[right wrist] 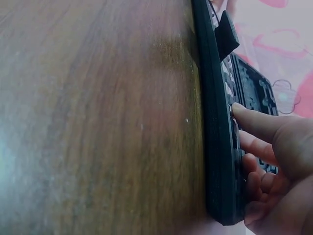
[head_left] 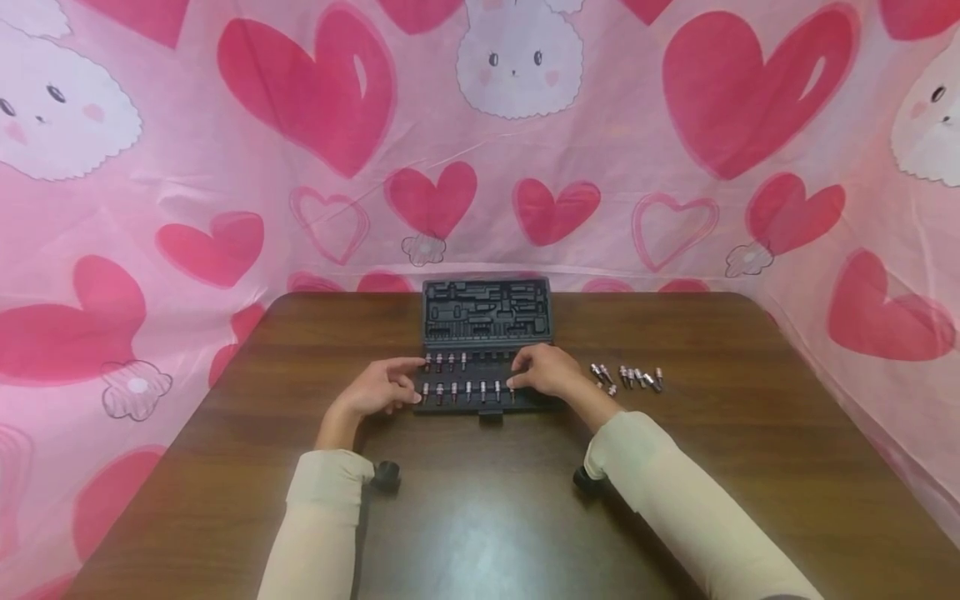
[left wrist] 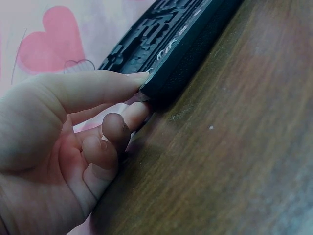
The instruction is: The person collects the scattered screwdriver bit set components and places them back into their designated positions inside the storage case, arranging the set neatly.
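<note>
An open black plastic socket case (head_left: 461,409) lies on the table, its lid (head_left: 487,292) tilted up at the back. Two rows of silver bit sockets (head_left: 468,389) stand in its base. At the left end, my left hand (head_left: 375,388) holds the case, thumb at the front corner and index finger farther back; the left wrist view shows the thumb on the case corner (left wrist: 168,81). Over the right end, my right hand (head_left: 551,372) pinches a bit socket (head_left: 512,396) at the end of the front row. Its lower fingers curl beside the case wall (right wrist: 215,147) in the right wrist view.
Several loose bit sockets (head_left: 637,377) lie on the wooden table (head_left: 480,500) to the right of the case. A latch (head_left: 491,416) sticks out at the case front. A pink cloth (head_left: 495,150) with hearts hangs behind the table and at its sides.
</note>
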`<state>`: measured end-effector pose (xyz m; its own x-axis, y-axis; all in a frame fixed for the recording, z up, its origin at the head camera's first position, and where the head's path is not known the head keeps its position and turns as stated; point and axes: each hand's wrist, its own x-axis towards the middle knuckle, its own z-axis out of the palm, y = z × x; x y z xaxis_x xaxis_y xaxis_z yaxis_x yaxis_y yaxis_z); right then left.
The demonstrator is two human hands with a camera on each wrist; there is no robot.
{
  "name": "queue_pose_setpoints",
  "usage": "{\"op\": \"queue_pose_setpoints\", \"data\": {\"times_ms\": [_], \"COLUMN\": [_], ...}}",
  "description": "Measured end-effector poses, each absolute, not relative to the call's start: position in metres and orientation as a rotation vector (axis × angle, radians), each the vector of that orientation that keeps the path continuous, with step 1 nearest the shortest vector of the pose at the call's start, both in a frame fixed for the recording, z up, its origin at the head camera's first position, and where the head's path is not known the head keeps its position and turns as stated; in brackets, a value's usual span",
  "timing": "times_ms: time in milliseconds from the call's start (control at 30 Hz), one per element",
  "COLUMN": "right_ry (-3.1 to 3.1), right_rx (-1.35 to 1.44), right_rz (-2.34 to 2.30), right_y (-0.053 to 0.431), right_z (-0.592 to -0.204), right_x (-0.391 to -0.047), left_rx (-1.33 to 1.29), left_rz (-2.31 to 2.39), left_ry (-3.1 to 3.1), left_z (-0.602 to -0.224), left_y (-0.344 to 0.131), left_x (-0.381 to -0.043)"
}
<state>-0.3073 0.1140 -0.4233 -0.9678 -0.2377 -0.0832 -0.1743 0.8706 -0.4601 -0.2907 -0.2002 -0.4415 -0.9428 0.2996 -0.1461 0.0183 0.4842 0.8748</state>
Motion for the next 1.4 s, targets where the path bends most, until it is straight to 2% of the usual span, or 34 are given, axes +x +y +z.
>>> {"op": "queue_pose_setpoints", "data": {"times_ms": [267, 500, 1400], "right_ry": [2.869, 2.849, 2.793], "right_rx": [-0.507, -0.488, -0.583], "right_rz": [-0.943, -1.12, -1.055], "right_y": [0.129, 0.144, 0.206], "right_z": [-0.432, -0.43, -0.425], "right_x": [-0.306, -0.296, -0.272], "left_rx": [0.258, 0.258, 0.249], "left_rz": [1.438, 1.447, 1.458], "left_ry": [2.449, 2.442, 2.439], "left_z": [-0.444, -0.441, -0.439], "left_y": [-0.198, -0.195, -0.201], "left_x": [-0.291, -0.288, -0.289]}}
